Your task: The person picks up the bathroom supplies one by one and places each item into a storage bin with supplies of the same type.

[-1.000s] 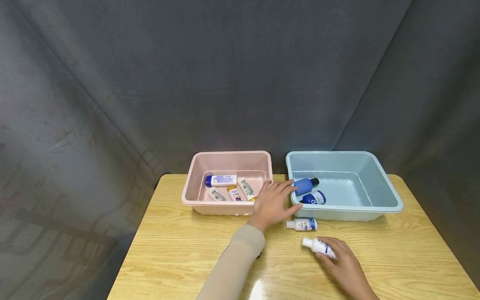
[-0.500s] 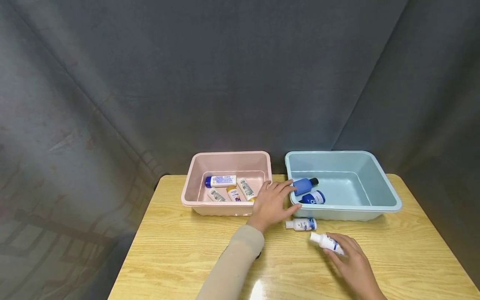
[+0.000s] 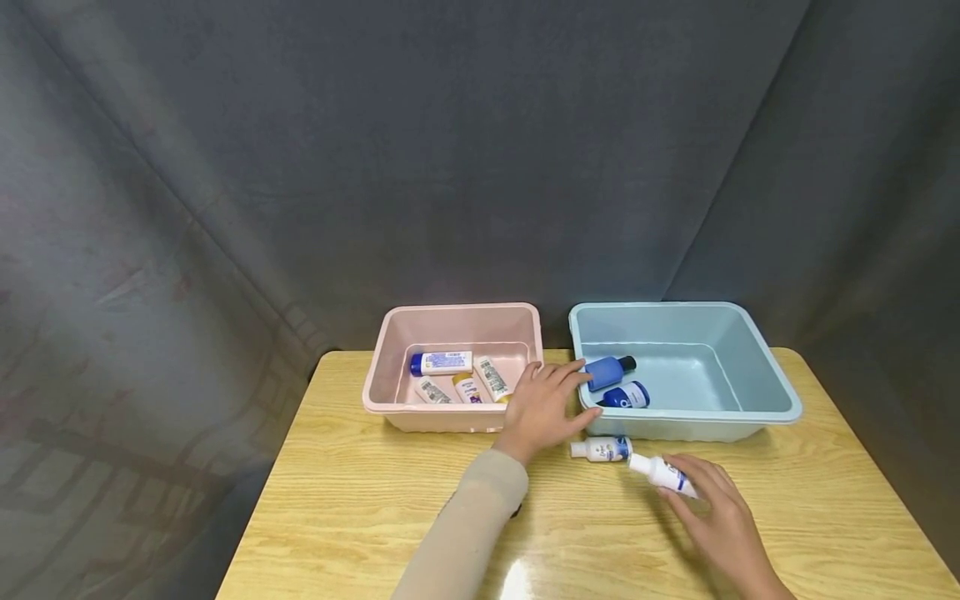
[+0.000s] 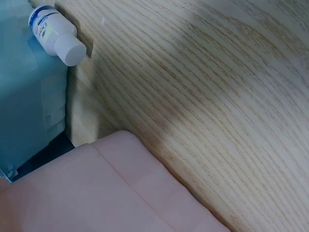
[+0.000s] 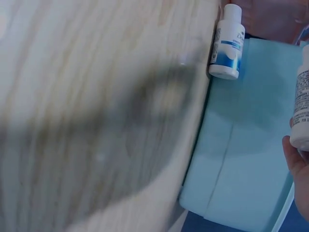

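Observation:
My right hand (image 3: 716, 515) pinches a small white bottle (image 3: 666, 476) between thumb and fingers, held tilted above the table with its cap toward the left. A second white bottle (image 3: 602, 449) with a blue-patterned label lies on the table along the front of the light blue bin (image 3: 720, 427). My left hand (image 3: 546, 408) is spread between the two bins, its fingertips at the blue bin's left rim. In that bin lie a blue bottle with a black cap (image 3: 606, 372) and a dark blue bottle (image 3: 627, 395). In the right wrist view the held bottle (image 5: 302, 104) shows at the right edge.
To the left stands a pink bin (image 3: 435, 417) holding several small tubes and bottles, among them a white tube with a blue cap (image 3: 442, 362). Both bins stand at the back of the wooden table (image 3: 360, 517). Behind them hangs a grey curtain (image 3: 480, 167).
My right hand has moved to the right and slightly away from me, carrying the white bottle with it. The left hand has stayed in place.

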`<state>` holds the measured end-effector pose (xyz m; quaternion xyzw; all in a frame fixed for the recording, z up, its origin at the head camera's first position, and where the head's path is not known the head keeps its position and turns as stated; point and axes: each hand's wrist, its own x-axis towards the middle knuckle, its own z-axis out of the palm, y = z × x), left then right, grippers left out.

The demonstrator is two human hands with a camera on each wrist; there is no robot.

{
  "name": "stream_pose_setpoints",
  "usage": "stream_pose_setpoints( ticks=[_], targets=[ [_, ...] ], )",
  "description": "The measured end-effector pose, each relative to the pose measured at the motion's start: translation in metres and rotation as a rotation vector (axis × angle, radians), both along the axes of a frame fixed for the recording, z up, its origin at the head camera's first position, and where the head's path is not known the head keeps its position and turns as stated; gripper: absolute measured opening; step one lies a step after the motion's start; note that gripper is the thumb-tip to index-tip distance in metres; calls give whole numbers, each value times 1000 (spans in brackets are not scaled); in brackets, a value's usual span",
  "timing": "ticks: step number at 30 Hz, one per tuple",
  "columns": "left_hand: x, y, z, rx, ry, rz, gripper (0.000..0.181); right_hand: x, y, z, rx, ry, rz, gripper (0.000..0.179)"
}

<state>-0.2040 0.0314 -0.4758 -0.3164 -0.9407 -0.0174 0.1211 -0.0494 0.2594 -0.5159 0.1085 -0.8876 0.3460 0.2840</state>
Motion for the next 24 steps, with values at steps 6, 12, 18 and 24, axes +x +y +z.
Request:
stream_pose_setpoints(
  ticks=[6, 12, 18, 24],
  targets=[
    [0, -1, 0, 1, -2, 1, 65, -5, 5, 6, -4, 37, 36, 44],
    [-1, -1, -1, 5, -1, -1, 65, -11, 12, 14, 8, 88, 56, 67],
    [-1, -1, -2, 5, -3, -6, 65, -17, 17, 22, 23, 138, 80, 64],
    [0, 0, 1, 1, -14, 3, 64, -22, 19, 30, 54, 149, 74, 64]
  ],
)
